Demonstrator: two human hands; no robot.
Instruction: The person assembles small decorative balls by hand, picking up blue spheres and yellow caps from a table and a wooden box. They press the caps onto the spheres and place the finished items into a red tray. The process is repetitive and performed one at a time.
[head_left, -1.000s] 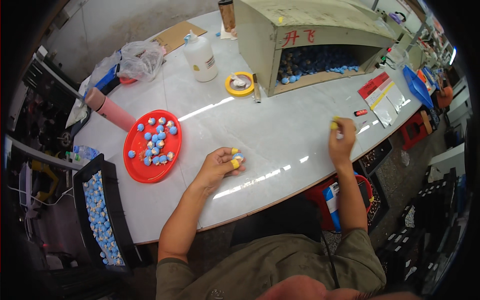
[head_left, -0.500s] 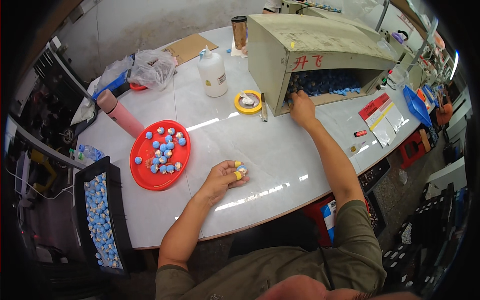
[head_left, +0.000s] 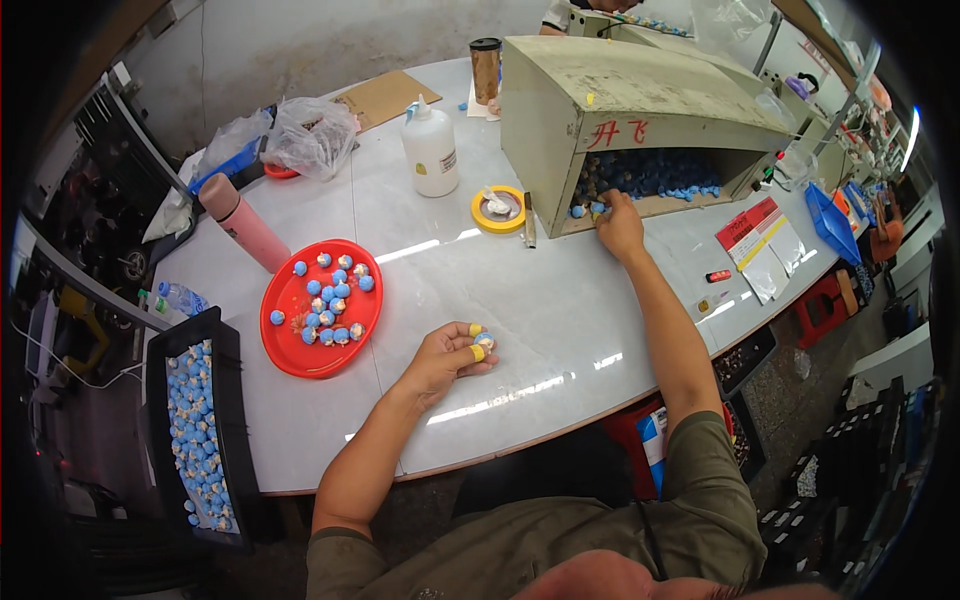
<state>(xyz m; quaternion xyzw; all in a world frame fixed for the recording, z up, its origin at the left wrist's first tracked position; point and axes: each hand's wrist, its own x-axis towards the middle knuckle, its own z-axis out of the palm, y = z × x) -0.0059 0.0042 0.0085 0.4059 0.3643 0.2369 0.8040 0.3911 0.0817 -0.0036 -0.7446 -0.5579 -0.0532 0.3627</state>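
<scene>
My left hand [head_left: 447,358] is over the table, its thumb and fingers pinching a small blue-and-white ball [head_left: 485,341]. Yellow tape wraps the thumb and a finger. Reaching forward, my right hand [head_left: 620,226] is at the front left corner of a beige box's [head_left: 690,124] opening, with its fingertips closed at a small blue piece [head_left: 598,208]. Another blue piece [head_left: 578,211] lies just left of those fingertips. Many dark blue pieces [head_left: 650,172] are heaped inside the box. On my left, a red round tray [head_left: 283,345] carries several similar blue-and-white balls.
A black bin [head_left: 236,430] of blue-and-white balls stands by the table's left edge. Near the tray are a pink flask [head_left: 243,225] and a white squeeze bottle [head_left: 430,155]. A yellow tape roll [head_left: 483,222] and a cutter knife [head_left: 530,228] lie beside the box.
My right hand has drawn slightly out toward me from the box opening, and blue pieces now show at its fingertips. My left hand keeps its ball in place.
</scene>
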